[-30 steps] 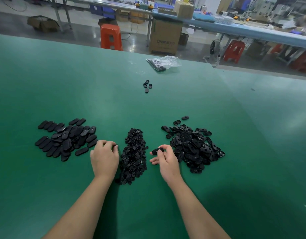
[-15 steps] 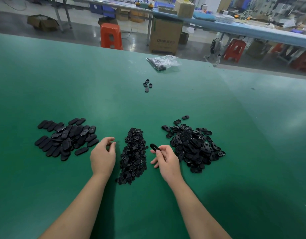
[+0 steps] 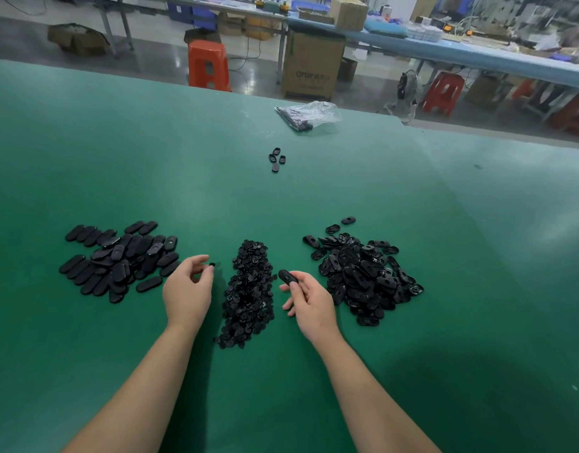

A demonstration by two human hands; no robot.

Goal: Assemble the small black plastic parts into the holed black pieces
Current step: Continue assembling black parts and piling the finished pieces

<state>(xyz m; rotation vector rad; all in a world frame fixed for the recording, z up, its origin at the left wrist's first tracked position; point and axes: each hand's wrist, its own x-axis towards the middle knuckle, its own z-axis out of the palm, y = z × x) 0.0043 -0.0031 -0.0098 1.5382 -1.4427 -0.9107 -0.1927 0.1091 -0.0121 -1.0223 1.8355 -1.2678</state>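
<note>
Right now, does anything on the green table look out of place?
Only a few black pieces lie alone, far behind the three piles, near a plastic bag. Nothing looks spilled or damaged.

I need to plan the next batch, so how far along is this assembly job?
Done, it seems: the left pile of closed ovals. In hand: the left hand pinches a small part; the right hand holds a holed piece, not yet joined. Left: the right pile of holed pieces and the middle heap of small parts. Roughly halfway.
</note>
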